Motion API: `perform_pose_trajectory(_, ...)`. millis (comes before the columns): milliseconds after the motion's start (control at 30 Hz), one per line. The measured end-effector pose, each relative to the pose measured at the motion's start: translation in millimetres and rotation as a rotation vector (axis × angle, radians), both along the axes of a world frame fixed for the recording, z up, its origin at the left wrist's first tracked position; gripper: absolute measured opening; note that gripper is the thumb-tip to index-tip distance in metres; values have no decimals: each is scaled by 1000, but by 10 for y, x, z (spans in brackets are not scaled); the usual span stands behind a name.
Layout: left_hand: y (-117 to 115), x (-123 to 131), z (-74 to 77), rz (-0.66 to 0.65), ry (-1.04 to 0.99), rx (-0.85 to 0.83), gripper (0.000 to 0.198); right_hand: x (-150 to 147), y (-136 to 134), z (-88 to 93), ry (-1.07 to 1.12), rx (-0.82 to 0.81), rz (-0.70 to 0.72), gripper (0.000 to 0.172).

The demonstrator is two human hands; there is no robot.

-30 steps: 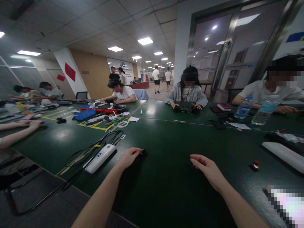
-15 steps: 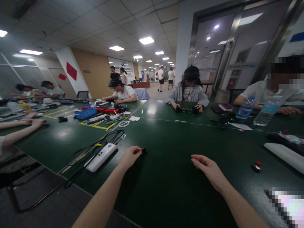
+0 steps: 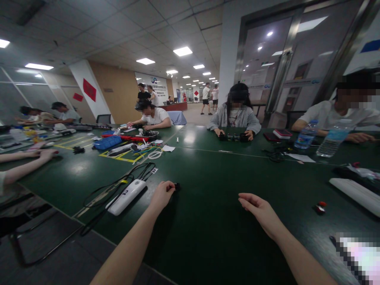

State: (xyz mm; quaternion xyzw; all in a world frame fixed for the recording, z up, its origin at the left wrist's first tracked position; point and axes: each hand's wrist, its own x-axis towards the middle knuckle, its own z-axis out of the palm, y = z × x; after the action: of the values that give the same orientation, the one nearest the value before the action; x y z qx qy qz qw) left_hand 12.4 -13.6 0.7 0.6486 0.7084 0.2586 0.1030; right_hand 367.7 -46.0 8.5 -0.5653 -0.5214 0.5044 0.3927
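Observation:
My left hand (image 3: 163, 194) pinches a small black object (image 3: 177, 186) between thumb and fingertips, just above or on the green table (image 3: 208, 229). The object is too small and dark for me to tell its kind. To the left of that hand lies a white power strip (image 3: 127, 197) marked with a 2, with black cables beside it. My right hand (image 3: 255, 204) hovers or rests over the table with its fingers stretched forward and the thumb a little apart, holding nothing. Farther right of it sits a small red and black item (image 3: 320, 208).
A blue basket (image 3: 107, 142) and coloured wires lie at the back left. Across the table a person (image 3: 234, 114) holds a dark object. Two water bottles (image 3: 332, 138) stand at the right, near a long white strip (image 3: 354, 196). A pixelated screen (image 3: 359, 257) is at the lower right.
My left hand has shifted slightly left with the small black object still in its pinch. My right hand has stayed almost where it was.

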Motion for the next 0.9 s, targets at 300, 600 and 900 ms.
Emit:
perform_pose_trajectory(300,48,-177,-26,241,-70,83,21,-25,-36,73,4,-27,0,37)
perform_pose_trajectory(600,64,-239,-24,304,-209,48,30,-16,-32,61,13,-11,-11,37)
perform_pose_trajectory(900,42,-211,21,273,-180,55,38,14,1,-26,23,3,11,37)
